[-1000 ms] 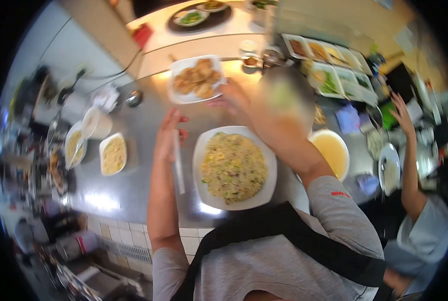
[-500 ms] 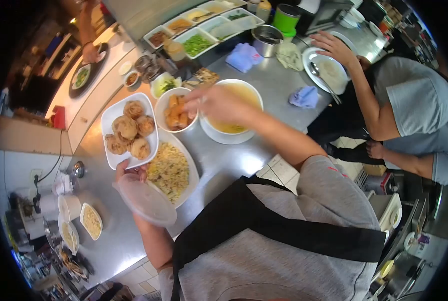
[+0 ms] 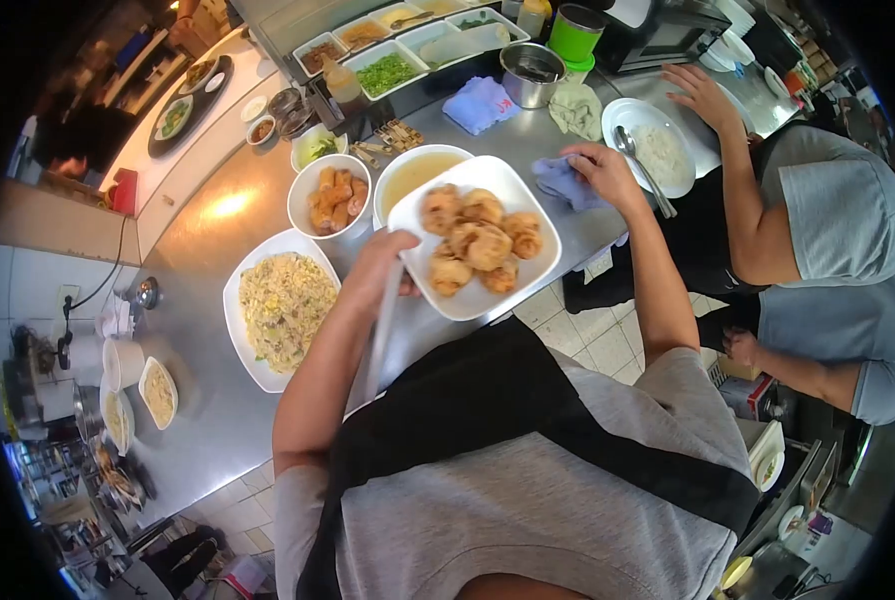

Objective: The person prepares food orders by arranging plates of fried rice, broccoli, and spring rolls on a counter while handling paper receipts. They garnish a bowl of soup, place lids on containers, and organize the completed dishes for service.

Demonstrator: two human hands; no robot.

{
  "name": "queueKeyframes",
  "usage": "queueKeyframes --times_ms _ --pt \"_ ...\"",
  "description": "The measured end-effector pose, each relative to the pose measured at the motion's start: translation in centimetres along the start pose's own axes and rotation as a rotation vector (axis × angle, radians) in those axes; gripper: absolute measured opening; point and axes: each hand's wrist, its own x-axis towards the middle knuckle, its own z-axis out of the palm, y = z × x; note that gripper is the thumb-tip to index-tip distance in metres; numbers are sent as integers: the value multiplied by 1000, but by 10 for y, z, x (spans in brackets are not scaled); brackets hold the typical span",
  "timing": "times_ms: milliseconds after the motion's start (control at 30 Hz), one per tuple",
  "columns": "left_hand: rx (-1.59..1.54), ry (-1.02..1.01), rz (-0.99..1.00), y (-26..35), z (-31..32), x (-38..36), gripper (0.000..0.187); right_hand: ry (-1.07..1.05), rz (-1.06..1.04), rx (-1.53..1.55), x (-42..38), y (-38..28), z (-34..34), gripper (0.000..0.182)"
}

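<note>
My left hand (image 3: 379, 268) grips the near left corner of a white square plate (image 3: 539, 262) bearing several browned fried balls (image 3: 487, 245). The same hand also holds a translucent plastic lid (image 3: 378, 340), seen nearly edge-on below the plate. My right hand (image 3: 607, 175) is closed on a crumpled blue cloth (image 3: 563, 184) at the counter's edge. Partly hidden behind the plate is a bowl of yellowish soup (image 3: 417, 176). Left of it stands a white tub (image 3: 312, 222) of orange-brown chunks. A white dish of fried rice (image 3: 285, 310) lies left of my forearm.
Topping trays (image 3: 387, 75) line the back, near a metal pot (image 3: 529, 78) and another blue cloth (image 3: 479, 104). A co-worker (image 3: 817, 200) stands at right by a plate of white rice (image 3: 657, 150) with spoon and fork. Small noodle-like dishes (image 3: 158, 392) sit at left.
The plate of fried balls and the lid have moved right, from beside the tub to in front of the soup. My right hand has left the tub and reached the blue cloth.
</note>
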Motion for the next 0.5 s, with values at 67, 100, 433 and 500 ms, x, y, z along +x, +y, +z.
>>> queueKeyframes --times_ms 67,100,433,500 --pt "16 -263 3 -1 9 19 31 -180 22 227 6 -18 -10 19" --pt "16 -255 12 0 18 21 31 -235 3 317 2 -40 -17 17" --pt "96 -239 22 9 68 42 35 -526 -340 95 23 -90 -15 14" --pt "122 -249 59 14 71 38 32 -564 -333 27 26 -91 -13 13"
